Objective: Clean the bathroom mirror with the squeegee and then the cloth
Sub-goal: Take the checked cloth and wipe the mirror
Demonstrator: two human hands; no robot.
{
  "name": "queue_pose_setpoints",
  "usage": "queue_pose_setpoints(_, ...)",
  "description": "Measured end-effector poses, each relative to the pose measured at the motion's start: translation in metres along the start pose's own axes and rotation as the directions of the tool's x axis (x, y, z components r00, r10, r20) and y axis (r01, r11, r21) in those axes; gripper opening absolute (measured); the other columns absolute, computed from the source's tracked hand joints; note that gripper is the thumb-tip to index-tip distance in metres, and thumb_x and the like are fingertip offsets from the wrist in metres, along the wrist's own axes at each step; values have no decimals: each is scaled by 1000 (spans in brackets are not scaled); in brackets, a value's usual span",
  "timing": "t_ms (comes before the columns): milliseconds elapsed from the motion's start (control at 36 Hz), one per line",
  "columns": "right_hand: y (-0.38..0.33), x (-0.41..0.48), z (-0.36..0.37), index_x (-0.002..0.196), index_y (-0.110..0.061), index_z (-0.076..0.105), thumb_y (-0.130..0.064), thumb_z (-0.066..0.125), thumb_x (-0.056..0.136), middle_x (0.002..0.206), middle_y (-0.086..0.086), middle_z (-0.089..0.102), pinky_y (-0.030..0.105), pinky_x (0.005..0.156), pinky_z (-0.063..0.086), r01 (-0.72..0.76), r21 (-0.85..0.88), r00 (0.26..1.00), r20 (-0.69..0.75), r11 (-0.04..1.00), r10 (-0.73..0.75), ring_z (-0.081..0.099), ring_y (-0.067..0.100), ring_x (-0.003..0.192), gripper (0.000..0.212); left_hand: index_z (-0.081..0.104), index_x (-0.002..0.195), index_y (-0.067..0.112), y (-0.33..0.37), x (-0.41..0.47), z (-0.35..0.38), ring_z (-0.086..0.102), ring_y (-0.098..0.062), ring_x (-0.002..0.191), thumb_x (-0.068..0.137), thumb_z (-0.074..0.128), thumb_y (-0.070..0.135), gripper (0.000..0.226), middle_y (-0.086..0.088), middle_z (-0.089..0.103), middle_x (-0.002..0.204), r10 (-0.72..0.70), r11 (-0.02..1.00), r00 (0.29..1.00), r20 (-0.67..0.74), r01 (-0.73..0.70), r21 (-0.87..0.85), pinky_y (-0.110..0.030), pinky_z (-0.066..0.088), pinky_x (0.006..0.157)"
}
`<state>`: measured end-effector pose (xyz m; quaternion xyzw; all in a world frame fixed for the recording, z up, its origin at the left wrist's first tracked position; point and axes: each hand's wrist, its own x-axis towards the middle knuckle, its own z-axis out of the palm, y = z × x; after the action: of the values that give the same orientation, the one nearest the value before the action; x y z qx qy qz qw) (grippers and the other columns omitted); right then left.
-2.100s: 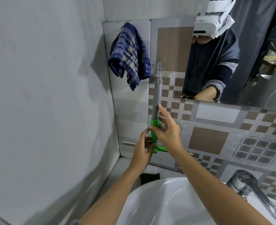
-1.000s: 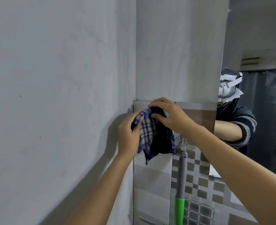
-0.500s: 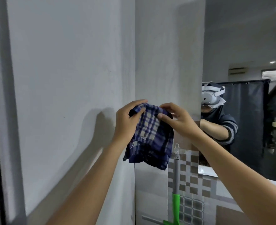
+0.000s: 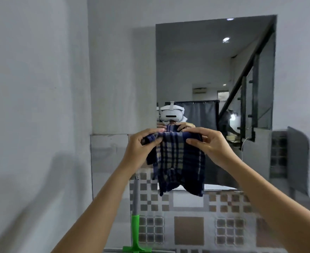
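- Two hands are pinching the cloth (image 4: pixel 177 161) by its top edge: my left hand (image 4: pixel 141 145) and right hand (image 4: pixel 209 145) are both clenching it in the fingers (image 4: pixel 194 142), and it is hanging bunched in front of the mirror (image 4: pixel 214 79), not yet touching the glass.
- Bunched folds are risking streaks, I judge, if I am wiping before spreading it flat.
- Loose corners are dangling near the squeegee (image 4: pixel 136 216), which is hanging against the tiled wall (image 4: pixel 188 227) below; snagging it could be knocking it down.
- Pinching this lightly, I could be dropping the cloth.
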<state>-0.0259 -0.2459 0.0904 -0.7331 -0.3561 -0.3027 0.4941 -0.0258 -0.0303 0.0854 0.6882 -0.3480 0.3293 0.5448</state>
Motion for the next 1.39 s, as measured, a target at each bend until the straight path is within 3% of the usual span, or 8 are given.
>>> queue_pose_setpoints(222, -5, 23, -61, 109, -12, 69, -9, 68, 80, 106, 0, 70, 36, 95, 51, 22, -39, 995, -97, 999, -26, 65, 11, 102, 29, 68, 101, 17, 22, 36, 48, 66, -4, 92, 80, 66, 2, 26, 7, 69, 101, 46, 998, 994, -99, -51, -48, -13, 50, 79)
queue_pose_setpoints(389, -23, 54, -81, 108, -21, 69, -15, 67, 83, 96, -19, 65, 11, 85, 49, 88, -196, 973, -194, 977, -127, 59, -14, 91, 25, 68, 92, 25, 41, 79, 63, 66, -2, 83, 80, 67, 3, 25, 8, 69, 91, 80, 996, 984, -162, -83, -14, -14, 51, 74)
queue_pose_setpoints(500, -34, 84, -85, 105, -21, 70, -15, 65, 85, 94, -17, 66, 8, 80, 48, 92, -228, 955, -254, 969, -150, 60, -6, 91, 21, 70, 98, 19, 45, 114, 63, 64, -10, 91, 82, 68, 10, 19, 3, 70, 96, 94, 992, 969, -230, -71, 108, -22, 52, 82)
queue_pose_setpoints(667, -43, 135, -84, 103, -15, 71, -14, 64, 86, 97, -6, 70, 8, 78, 49, 84, -294, 942, -289, 952, -172, 61, 0, 87, 19, 62, 112, 9, 46, 145, 66, 45, 17, 94, 85, 64, 9, 28, 3, 58, 117, 366, 869, 853, -372, -170, 465, 7, 26, 87)
queue_pose_setpoints(750, -46, 161, -80, 100, -15, 72, -13, 64, 85, 92, -7, 68, -2, 73, 42, 92, -338, 934, -298, 937, -199, 59, -1, 83, 16, 57, 121, 7, 38, 152, 67, 38, 8, 121, 90, 57, 12, 31, -2, 53, 130, 498, 785, 809, -311, -269, 558, -10, 26, 104)
queue_pose_setpoints(861, -44, 187, -75, 97, -15, 72, -13, 65, 84, 89, -8, 68, -5, 72, 39, 115, -398, 927, -285, 910, -242, 59, 2, 84, 15, 35, 140, 15, 10, 161, 68, 16, -5, 140, 98, 37, 33, 46, 1, 32, 148, 459, 737, 872, -170, -266, 622, -22, 15, 114)
queue_pose_setpoints(1167, -19, 229, -61, 95, -14, 73, -10, 62, 85, 88, -8, 67, -7, 70, 36, 156, -508, 922, -233, 847, -310, 58, 4, 84, 15, 20, 144, 16, -40, 196, 69, 5, -6, 142, 98, 20, 36, 51, 1, 18, 153, 422, 699, 902, -95, -257, 667, -28, 9, 117)
queue_pose_setpoints(1389, -8, 228, -74, 95, -15, 72, -13, 67, 82, 85, -9, 66, -5, 69, 34, 206, -595, 912, -173, 777, -373, 55, 1, 76, 14, 14, 146, 17, -45, 215, 46, 1, -7, 142, 94, 8, 46, 60, 1, 10, 155, 432, 490, 900, 61, -291, 821, -24, 1, 116)
